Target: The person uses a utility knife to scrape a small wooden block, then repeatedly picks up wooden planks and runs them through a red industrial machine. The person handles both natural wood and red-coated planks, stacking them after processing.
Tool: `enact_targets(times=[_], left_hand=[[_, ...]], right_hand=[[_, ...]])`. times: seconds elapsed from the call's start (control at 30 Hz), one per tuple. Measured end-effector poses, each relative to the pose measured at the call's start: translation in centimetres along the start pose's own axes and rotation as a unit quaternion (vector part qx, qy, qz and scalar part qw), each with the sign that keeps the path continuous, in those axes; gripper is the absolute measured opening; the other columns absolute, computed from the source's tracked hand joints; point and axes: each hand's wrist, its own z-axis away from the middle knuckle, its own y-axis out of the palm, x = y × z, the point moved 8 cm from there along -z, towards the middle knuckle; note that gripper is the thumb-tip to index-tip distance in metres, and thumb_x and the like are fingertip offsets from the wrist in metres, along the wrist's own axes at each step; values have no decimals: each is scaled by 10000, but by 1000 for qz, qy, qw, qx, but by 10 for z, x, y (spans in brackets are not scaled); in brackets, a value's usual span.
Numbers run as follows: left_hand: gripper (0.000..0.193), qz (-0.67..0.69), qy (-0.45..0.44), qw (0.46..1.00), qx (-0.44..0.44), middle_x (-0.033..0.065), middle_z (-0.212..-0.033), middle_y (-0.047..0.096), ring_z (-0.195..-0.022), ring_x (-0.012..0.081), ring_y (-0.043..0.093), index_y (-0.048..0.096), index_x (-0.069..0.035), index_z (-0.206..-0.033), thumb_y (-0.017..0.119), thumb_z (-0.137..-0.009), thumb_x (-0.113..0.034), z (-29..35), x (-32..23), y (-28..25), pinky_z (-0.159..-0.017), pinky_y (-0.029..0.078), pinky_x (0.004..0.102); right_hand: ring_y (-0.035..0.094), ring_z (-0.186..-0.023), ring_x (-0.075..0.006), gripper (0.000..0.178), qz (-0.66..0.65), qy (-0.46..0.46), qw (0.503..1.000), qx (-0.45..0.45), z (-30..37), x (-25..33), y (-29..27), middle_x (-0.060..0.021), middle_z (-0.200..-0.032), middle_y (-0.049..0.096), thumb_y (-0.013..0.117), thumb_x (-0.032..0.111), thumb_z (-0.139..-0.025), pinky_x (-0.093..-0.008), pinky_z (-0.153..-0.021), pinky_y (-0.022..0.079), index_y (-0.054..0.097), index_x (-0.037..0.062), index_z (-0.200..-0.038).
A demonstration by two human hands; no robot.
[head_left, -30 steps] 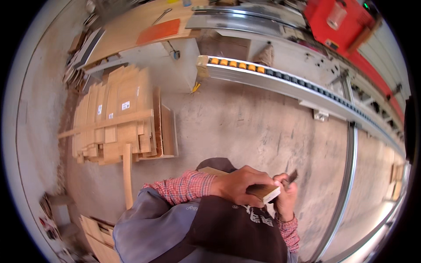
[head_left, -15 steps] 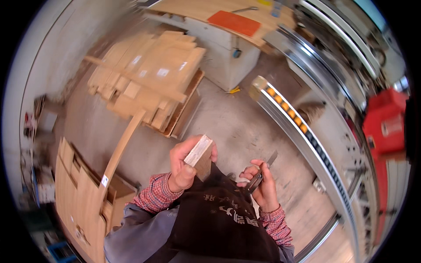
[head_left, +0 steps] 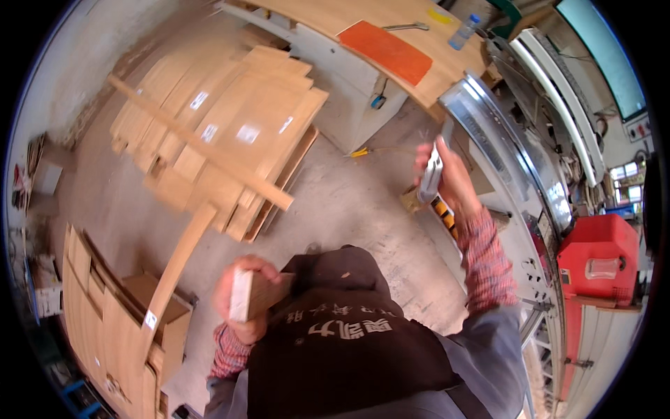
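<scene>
My left hand [head_left: 225, 288] is closed around a small wooden block [head_left: 266, 297] with a pale, rough end face, held low in front of my dark apron [head_left: 328, 342]. Farther forward and to the right, my right hand [head_left: 457, 178] is raised and grips a knife [head_left: 432, 176] with a metallic handle. Its blade points away from me, toward the long metal machine. The knife is partly covered by my fingers, and its exact type is hard to make out.
Stacked wooden boards [head_left: 258, 133] lie at the far left, with another stack [head_left: 105, 300] nearer. A workbench [head_left: 321, 12] holds an orange sheet [head_left: 387, 52], a wrench [head_left: 406, 27] and a bottle [head_left: 464, 33]. Right stand a metal machine [head_left: 502, 133] and red housing [head_left: 600, 251].
My right hand has risen forward and right with the knife, toward the machine. My left hand has moved left and nearer to me with the block. The view has shifted.
</scene>
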Motion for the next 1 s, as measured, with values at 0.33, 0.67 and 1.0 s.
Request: enact_targets(times=[0.33, 0.67, 1.0], left_hand=[[819, -114, -17, 979, -171, 152, -894, 601, -789, 243, 610, 539, 71, -1115, 678, -830, -684, -52, 18, 2, -718, 518, 382], [785, -259, 2, 956, -136, 202, -888, 657, -757, 268, 629, 588, 116, -1132, 636, -860, -618, -90, 14, 47, -694, 502, 364], [758, -422, -62, 886, -181, 167, -887, 668, -762, 267, 661, 631, 107, -1094, 672, -845, -608, -111, -19, 35, -683, 508, 349]], right_hand=[[639, -705, -135, 275, 208, -86, 972, -71, -368, 105, -141, -8, -776, 639, 569, 369, -993, -290, -596, 500, 642, 105, -984], [640, -863, -185, 184, 182, -72, 980, 17, -623, 97, -393, -38, -955, 665, 665, 254, -915, -338, -765, 541, 685, 95, -1004], [641, -1028, -320, 584, 577, -87, 808, -88, -596, 118, -341, -162, -1113, 679, 676, 431, -878, -418, -913, 503, 590, -38, -1216]])
